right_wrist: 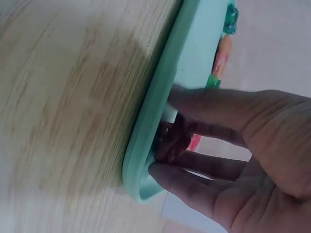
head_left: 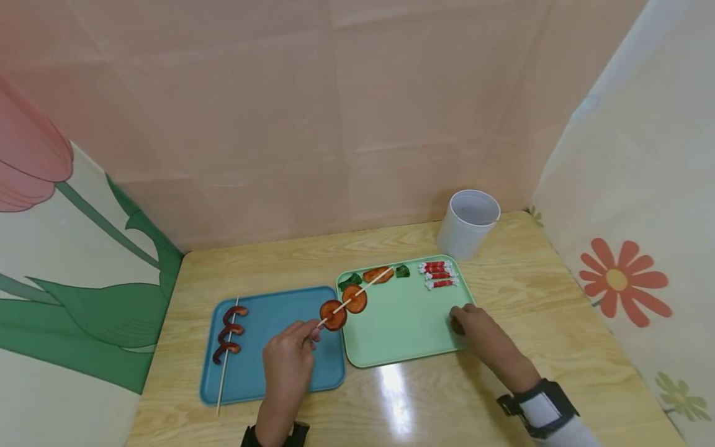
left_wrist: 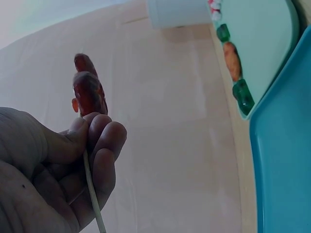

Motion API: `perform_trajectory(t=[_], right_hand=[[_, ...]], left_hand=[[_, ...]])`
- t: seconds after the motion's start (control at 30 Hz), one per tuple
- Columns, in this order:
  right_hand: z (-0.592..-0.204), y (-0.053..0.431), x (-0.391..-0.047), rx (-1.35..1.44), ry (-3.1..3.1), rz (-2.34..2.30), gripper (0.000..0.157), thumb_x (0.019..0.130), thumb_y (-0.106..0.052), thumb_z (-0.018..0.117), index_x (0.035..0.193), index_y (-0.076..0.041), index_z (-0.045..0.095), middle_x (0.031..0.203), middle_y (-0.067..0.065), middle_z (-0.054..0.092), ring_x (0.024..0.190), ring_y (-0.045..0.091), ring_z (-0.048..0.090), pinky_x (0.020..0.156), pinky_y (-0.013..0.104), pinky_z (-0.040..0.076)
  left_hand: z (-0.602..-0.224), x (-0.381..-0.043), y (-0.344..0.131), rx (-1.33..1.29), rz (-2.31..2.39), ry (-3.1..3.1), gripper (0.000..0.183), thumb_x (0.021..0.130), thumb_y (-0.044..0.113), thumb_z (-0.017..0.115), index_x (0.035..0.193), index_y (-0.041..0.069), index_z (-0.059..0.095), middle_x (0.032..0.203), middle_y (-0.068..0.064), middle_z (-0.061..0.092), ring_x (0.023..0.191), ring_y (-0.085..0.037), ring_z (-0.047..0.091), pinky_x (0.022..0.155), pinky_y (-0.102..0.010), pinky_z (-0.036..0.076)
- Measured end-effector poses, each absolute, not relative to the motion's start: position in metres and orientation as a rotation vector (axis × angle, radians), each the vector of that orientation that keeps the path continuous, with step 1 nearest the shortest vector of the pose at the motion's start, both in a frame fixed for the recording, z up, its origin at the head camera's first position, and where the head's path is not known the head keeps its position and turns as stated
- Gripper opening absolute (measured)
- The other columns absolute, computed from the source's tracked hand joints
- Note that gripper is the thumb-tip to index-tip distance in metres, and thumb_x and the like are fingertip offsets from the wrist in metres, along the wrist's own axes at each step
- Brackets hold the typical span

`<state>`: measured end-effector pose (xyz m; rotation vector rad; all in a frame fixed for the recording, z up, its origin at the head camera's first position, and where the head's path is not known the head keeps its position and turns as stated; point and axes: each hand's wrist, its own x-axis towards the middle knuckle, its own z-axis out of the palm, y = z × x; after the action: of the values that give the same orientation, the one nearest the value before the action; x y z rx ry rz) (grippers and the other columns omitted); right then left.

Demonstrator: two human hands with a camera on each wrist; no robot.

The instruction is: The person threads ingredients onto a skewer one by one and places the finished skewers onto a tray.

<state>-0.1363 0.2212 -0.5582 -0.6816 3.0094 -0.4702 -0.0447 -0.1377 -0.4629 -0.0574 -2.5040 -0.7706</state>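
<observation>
Head view's got the left hand [head_left: 288,359] snugly pinching a two-slice skewer [head_left: 353,300], tip toward 2 o'clock, right hand [head_left: 481,335] fingers half-curled round a brown piece [right_wrist: 176,140] near the green tray's [head_left: 399,329] 3 o'clock edge.

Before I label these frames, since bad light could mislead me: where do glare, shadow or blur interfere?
Head view: white glare on the wooden table, near the light-green tray; left wrist view: the skewered slices look dark against the paler backdrop; right wrist view: soft and shadowed, the dark brown piece between the fingers hard to identify.
</observation>
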Motion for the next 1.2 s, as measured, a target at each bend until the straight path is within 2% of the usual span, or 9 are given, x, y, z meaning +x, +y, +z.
perform_trajectory(t=[0.27,0.43,0.57,0.73,0.83,0.97,1.07,1.2], right_hand=[[-0.558,0.215,-0.136,-0.712,3.043,-0.446,0.021,0.074,0.005,0.075,0.090,-0.002,0.063,0.071,0.001,0.043,0.065,0.015,0.040,0.054,0.027,0.040],[-0.557,0.216,-0.138,-0.709,3.074,-0.507,0.028,0.073,0.009,0.074,0.099,0.007,0.065,0.084,0.011,0.055,0.077,0.023,0.054,0.065,0.036,0.051],[-0.547,0.212,-0.143,-0.572,2.964,-0.844,0.036,0.074,-0.001,0.077,0.107,0.009,0.065,0.102,0.019,0.061,0.092,0.031,0.061,0.078,0.044,0.056],[-0.520,0.198,-0.153,-0.420,2.572,-1.461,0.049,0.080,-0.020,0.077,0.122,-0.003,0.059,0.111,0.013,0.064,0.106,0.026,0.063,0.085,0.034,0.056],[-0.500,0.188,-0.156,-0.406,2.223,-1.821,0.050,0.088,-0.020,0.070,0.132,-0.004,0.051,0.125,0.017,0.059,0.116,0.025,0.060,0.089,0.029,0.053],[-0.479,0.175,-0.158,-0.524,1.783,-2.133,0.044,0.099,-0.004,0.050,0.140,0.005,0.038,0.139,0.023,0.048,0.126,0.028,0.053,0.099,0.034,0.047],[-0.468,0.167,-0.159,-0.613,1.554,-2.255,0.042,0.100,0.005,0.039,0.141,0.009,0.032,0.142,0.029,0.042,0.130,0.034,0.047,0.104,0.040,0.042],[-0.458,0.158,-0.158,-0.643,1.412,-2.324,0.042,0.101,0.006,0.037,0.142,0.011,0.028,0.143,0.033,0.038,0.133,0.041,0.041,0.105,0.045,0.039]], left_hand=[[-0.461,-0.044,-0.137,-0.059,-0.781,-2.504,0.013,0.080,-0.001,0.073,0.088,0.006,0.079,0.066,0.002,0.068,0.051,-0.003,0.060,0.046,-0.021,0.049],[-0.460,-0.045,-0.137,-0.058,-0.772,-2.517,0.014,0.079,-0.001,0.072,0.088,0.007,0.079,0.066,0.003,0.068,0.052,-0.003,0.059,0.046,-0.022,0.049],[-0.460,-0.046,-0.137,-0.061,-0.771,-2.518,0.017,0.078,-0.004,0.072,0.088,0.008,0.079,0.066,0.003,0.068,0.052,-0.004,0.060,0.046,-0.023,0.049],[-0.462,-0.046,-0.134,-0.079,-0.777,-2.511,0.021,0.076,-0.008,0.072,0.088,0.008,0.079,0.066,0.003,0.069,0.052,-0.004,0.060,0.045,-0.022,0.050],[-0.463,-0.046,-0.132,-0.098,-0.765,-2.506,0.020,0.075,-0.007,0.073,0.087,0.009,0.079,0.066,0.004,0.069,0.052,-0.003,0.060,0.046,-0.021,0.050],[-0.463,-0.045,-0.129,-0.118,-0.755,-2.508,0.022,0.075,-0.007,0.073,0.087,0.010,0.079,0.066,0.005,0.069,0.052,-0.002,0.060,0.046,-0.022,0.049],[-0.463,-0.045,-0.126,-0.134,-0.750,-2.512,0.022,0.075,-0.008,0.072,0.087,0.010,0.079,0.066,0.005,0.069,0.051,-0.002,0.060,0.046,-0.022,0.050],[-0.463,-0.045,-0.125,-0.142,-0.747,-2.514,0.019,0.077,-0.004,0.072,0.086,0.010,0.079,0.065,0.005,0.068,0.051,-0.002,0.059,0.046,-0.023,0.050]])
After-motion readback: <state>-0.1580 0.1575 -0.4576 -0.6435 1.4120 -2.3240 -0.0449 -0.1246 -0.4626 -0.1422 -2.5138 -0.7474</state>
